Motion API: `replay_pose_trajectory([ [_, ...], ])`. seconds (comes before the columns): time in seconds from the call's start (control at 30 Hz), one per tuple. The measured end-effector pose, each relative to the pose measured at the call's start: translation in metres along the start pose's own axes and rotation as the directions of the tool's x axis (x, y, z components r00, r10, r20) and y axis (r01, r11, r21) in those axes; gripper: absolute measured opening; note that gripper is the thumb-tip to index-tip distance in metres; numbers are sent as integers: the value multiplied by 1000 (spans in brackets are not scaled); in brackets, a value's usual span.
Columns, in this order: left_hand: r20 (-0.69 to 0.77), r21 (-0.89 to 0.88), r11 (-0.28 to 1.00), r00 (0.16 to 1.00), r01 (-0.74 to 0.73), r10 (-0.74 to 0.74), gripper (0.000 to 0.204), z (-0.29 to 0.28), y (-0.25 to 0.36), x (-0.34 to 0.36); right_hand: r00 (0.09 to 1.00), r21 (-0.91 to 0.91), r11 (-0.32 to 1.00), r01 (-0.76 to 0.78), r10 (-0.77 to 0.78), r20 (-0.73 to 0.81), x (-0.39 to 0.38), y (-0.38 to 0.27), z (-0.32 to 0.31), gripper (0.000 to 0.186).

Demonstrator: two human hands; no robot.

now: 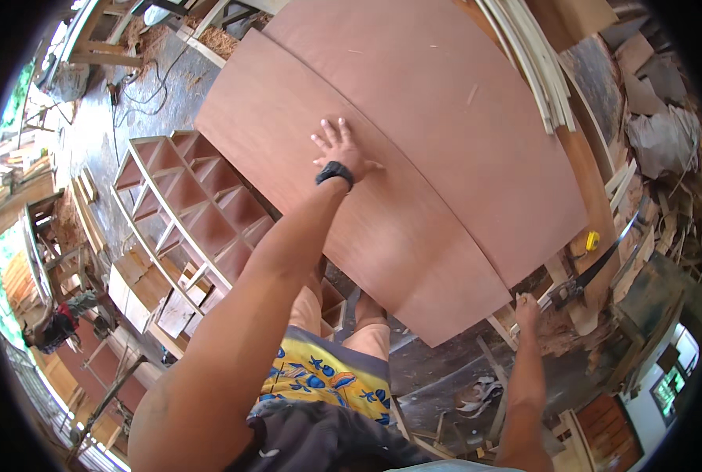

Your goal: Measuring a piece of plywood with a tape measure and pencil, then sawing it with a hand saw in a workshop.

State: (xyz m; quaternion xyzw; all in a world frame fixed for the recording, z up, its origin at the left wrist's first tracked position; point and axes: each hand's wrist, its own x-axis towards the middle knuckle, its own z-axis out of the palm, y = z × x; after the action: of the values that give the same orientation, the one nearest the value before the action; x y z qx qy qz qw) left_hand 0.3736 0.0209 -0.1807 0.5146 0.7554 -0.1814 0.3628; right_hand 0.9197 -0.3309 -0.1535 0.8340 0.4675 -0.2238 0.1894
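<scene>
My left hand (341, 151) lies flat with its fingers spread on a long reddish-brown plywood strip (288, 118). A dark watch (335, 172) is on that wrist. Along the strip runs a straight dark line, and past it is a wider plywood sheet (461, 102). My right hand (527, 308) is closed by the near right corner of the plywood. What its fingers pinch, if anything, is too small to make out. Just right of it lies a handsaw (603, 263) with a dark handle and a long curved-looking blade.
A yellow tape measure (593, 241) rests right of the sheet. Several long wooden strips (528, 63) lie along its far right edge. A lattice wooden frame with brown panels (201, 204) stands at the left. Wood scraps (666, 236) pile up on the right; a cable (158, 90) crosses the floor.
</scene>
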Motion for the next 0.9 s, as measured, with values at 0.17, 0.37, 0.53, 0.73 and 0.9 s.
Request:
replay_pose_trajectory([
  [0.17,-551,-172,985,829,-1,-95,109,105,-154,27,967,307,936,-170,218,-131,-5,-8,52,37],
  [0.37,629,-776,-247,688,580,-363,97,185,-150,-78,953,459,871,-175,266,-142,-10,14,74,61],
  [0.53,408,-909,-58,850,413,-334,82,145,-215,-95,975,618,761,-197,220,40,28,-30,78,67],
  [0.73,102,-813,-574,995,94,19,71,115,-160,-149,739,955,-131,-266,609,289,22,1,64,70],
  [0.9,94,-848,-527,960,-62,-265,73,53,-144,-158,784,938,-303,-169,535,314,-9,-30,3,78],
])
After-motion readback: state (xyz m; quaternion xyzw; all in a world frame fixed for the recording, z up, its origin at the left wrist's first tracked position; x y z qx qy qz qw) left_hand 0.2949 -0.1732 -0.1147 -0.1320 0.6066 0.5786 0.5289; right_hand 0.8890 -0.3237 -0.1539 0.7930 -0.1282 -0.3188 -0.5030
